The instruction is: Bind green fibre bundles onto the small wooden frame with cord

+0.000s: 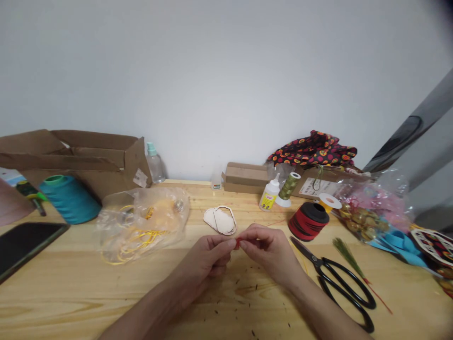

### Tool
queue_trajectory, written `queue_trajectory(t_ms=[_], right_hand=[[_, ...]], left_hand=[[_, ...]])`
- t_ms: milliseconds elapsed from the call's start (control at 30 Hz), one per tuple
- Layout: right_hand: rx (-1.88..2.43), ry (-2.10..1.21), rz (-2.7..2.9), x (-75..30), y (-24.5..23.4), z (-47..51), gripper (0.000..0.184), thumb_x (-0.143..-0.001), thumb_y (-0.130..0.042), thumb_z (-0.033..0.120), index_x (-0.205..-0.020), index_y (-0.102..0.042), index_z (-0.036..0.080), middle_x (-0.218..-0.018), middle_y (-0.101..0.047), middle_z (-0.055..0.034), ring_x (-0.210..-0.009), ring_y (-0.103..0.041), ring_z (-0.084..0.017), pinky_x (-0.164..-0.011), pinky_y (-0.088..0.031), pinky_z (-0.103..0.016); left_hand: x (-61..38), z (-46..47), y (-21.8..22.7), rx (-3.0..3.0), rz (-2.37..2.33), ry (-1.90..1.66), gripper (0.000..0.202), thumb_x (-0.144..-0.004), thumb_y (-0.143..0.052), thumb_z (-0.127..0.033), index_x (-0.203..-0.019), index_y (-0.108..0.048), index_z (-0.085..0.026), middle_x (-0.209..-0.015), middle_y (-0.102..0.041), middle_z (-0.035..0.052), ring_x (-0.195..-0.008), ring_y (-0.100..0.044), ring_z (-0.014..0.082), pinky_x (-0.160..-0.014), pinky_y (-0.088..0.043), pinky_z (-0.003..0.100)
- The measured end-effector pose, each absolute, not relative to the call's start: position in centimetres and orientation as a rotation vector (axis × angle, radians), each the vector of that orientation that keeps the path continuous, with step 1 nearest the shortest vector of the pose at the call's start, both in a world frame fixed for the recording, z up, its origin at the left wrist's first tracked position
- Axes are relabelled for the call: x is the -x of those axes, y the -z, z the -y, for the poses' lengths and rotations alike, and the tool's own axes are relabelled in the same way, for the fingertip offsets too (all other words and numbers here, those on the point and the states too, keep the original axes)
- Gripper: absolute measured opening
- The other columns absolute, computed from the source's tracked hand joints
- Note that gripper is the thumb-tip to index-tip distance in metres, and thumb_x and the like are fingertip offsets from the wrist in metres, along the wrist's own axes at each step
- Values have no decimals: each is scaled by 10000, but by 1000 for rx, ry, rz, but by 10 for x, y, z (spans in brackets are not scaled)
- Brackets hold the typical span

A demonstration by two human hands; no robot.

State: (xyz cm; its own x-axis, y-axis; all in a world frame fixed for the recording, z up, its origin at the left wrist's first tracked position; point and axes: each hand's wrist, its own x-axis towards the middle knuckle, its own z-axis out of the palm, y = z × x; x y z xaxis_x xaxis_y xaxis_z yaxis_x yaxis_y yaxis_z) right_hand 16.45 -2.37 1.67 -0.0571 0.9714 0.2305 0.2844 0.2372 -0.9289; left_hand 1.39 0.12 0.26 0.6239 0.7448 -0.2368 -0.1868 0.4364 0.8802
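Brown cardboard carton [88, 158] stands with its flaps splayed open near the far left corner of the tabletop [53, 302], its contents hidden from this angle. Nearer the middle lies a clear plastic bag [141, 222] holding loops of yellow cord, a soft orange mass and a small metallic piece. Toward the far right corner, a second clear plastic bag [375, 203] holds crinkled gold pieces and pink material. A low cardboard box [246, 178] sits at the far edge.

Both forearms reach in from the near edge, bringing the left hand [207, 257] and right hand [267, 250] together at mid-table. Their fingertips pinch a small red piece [238, 242] between them, and the fingers hide most of it. Just beyond the hands lie pale, rounded cut-out shapes [220, 221]. Black-handled scissors [339, 288] rest beside the right hand, with a black-and-red thread spool [308, 221] farther back. Behind that spool stand a white glue bottle with a yellow label [269, 194] and an olive thread spool [289, 186]. A teal thread cone [70, 199] lies on its side near the left edge, in front of the carton, and a dark smartphone [24, 248] rests at that same edge.
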Motion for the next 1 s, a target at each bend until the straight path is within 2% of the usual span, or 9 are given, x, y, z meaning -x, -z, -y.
queue_trajectory(t_ms=[300, 533, 667, 733, 800, 900, 1000], right_hand=[[1281, -1114, 1310, -165, -17, 25, 80, -624, -608, 187, -631, -676, 146, -594, -643, -9, -499, -503, -79, -469, -368, -190], [1324, -1165, 1177, -164, -18, 25, 78, -565, -654, 210, -575, -671, 134, -481, -595, 17, -418, -434, -55, -411, -318, -175], [1318, -1178, 1123, -164, -17, 25, 88, -547, -669, 220, -560, -661, 134, -481, -590, 18, -420, -432, -58, -412, -316, -182], [1293, -1200, 1119, -165, -16, 25, 83, -550, -668, 218, -556, -659, 135, -495, -596, 16, -435, -444, -62, -432, -332, -187], [1266, -1229, 1114, -165, -16, 25, 75, -557, -667, 212, -559, -660, 137, -492, -588, 23, -438, -440, -59, -440, -334, -185], [1259, -1269, 1088, -165, -16, 25, 62, -571, -661, 202, -559, -658, 142, -422, -508, 60, -382, -353, -32, -401, -291, -170], [1264, -1321, 1054, -165, -16, 25, 64, -591, -651, 203, -564, -657, 145, -381, -420, 87, -343, -246, -12, -361, -226, -164]], left_hand=[[-17, 1, -5, -1085, -763, -691, 268, -688, -581, -385, -622, -557, -125, -457, -236, -95, -421, -137, 50, -397, -86, 209], [-19, 0, -7, -1300, -970, -722, 315, -663, -579, -421, -694, -630, -112, -421, -313, -82, -406, -222, 54, -398, -132, 198], [-21, 1, -8, -1335, -1006, -802, 272, -654, -600, -372, -797, -628, -142, -471, -457, -61, -403, -340, 64, -397, -245, 183], [-22, 2, -6, -1354, -970, -846, 242, -675, -592, -326, -853, -613, -163, -581, -557, -25, -498, -466, 95, -476, -357, 196], [-22, 3, -3, -1383, -915, -906, 226, -699, -575, -286, -903, -598, -190, -776, -608, 18, -672, -546, 132, -612, -421, 226], [-20, 2, 0, -1506, -869, -1056, 181, -708, -572, -231, -884, -613, -222, -1035, -543, 39, -894, -528, 164, -779, -405, 255], [-18, 2, -3, -1690, -889, -1144, 115, -701, -584, -195, -794, -649, -217, -957, -567, 37, -922, -512, 171, -818, -381, 252]])
